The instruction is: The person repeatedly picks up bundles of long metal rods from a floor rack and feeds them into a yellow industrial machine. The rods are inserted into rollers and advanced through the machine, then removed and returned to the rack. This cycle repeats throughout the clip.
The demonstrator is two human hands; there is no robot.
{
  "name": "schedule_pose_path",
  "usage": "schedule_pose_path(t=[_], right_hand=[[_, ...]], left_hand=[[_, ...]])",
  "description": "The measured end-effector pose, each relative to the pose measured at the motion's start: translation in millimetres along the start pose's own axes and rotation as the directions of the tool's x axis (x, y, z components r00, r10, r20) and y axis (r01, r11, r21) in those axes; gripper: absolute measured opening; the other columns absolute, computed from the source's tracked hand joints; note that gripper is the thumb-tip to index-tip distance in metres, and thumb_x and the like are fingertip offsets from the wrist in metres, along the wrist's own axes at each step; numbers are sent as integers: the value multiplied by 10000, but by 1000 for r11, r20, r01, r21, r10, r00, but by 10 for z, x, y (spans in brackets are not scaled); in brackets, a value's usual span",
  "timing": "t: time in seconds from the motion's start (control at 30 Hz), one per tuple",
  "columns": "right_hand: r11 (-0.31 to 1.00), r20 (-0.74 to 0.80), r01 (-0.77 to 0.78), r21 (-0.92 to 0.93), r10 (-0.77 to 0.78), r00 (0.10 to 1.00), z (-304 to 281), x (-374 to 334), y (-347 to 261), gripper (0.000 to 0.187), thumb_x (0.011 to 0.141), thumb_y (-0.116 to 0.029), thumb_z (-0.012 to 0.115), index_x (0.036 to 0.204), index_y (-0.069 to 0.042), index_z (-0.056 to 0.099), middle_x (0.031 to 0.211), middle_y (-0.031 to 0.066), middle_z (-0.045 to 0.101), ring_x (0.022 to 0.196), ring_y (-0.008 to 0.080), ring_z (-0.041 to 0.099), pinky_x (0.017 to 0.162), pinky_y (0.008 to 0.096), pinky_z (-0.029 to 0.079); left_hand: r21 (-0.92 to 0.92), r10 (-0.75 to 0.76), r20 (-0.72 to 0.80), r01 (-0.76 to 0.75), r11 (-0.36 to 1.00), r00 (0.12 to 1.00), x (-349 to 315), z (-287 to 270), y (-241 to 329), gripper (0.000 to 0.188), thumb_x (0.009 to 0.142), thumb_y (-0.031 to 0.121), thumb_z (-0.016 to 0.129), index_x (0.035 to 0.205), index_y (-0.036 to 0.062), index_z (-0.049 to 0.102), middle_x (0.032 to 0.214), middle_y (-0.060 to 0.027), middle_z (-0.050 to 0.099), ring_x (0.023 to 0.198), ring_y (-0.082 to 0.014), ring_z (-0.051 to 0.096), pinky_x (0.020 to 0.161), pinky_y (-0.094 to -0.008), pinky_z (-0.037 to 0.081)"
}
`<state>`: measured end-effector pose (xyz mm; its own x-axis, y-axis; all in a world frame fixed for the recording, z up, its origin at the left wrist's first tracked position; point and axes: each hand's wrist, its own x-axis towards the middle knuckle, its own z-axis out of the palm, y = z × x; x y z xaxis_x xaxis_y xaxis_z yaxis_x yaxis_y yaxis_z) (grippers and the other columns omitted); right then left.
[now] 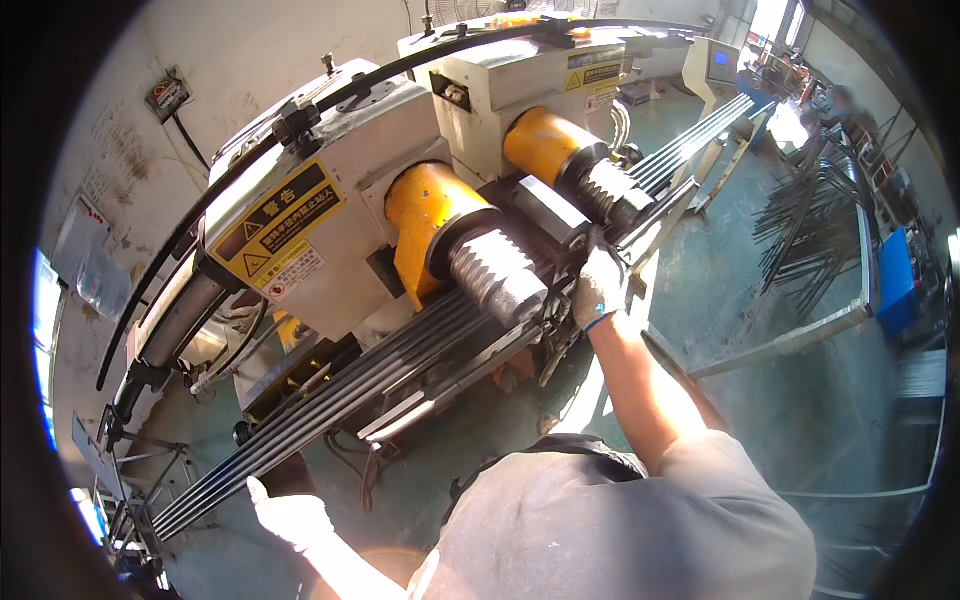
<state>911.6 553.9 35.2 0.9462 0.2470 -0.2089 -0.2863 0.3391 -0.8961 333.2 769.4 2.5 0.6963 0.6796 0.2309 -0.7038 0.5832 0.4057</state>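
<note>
Several long grey metal rods lie side by side, running from the lower left through a pale two-headed machine to the upper right. My left hand, in a white glove, is at the near edge of the rods toward their left end. One fingertip stretches up to the rods; the bright glare blurs the other fingers. My right hand, also gloved, reaches in beside the dark block between the machine's heads. Its fingers bend around a dark part I cannot make out.
Two yellow cylinders with thick threaded ends stand out over the rods. A curved black bar arches above the machine. At the right, a heap of dark rods lies by a metal frame and a blue panel.
</note>
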Motion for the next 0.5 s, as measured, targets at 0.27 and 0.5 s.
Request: schedule_pose_path(t=[0.27, 0.5], right_hand=[[953, 30, -94, 288, 89, 996, 44, 380, 98, 342, 1161, -357, 624, 1032, -77, 771, 836, 35, 713, 729, 170, 665, 673, 332, 537], [959, 303, -267, 98, 227, 926, 46, 493, -122, 266, 1082, -301, 721, 1101, -46, 793, 727, 117, 692, 637, 249, 696, 529, 398, 551]], left_hand=[[632, 637, -138, -428, 646, 758, 804, 1407, 270, 625, 1201, 344, 444, 1730, 14, 407, 1779, -214, 446, 1638, -366, 437, 1405, -564, 265], [795, 700, 104, -482, 368, 706, 1514, 2770, 10, 646, 1200, 304, 385, 1701, -104, 370, 1713, -327, 479, 1583, -447, 503, 1350, -580, 405]])
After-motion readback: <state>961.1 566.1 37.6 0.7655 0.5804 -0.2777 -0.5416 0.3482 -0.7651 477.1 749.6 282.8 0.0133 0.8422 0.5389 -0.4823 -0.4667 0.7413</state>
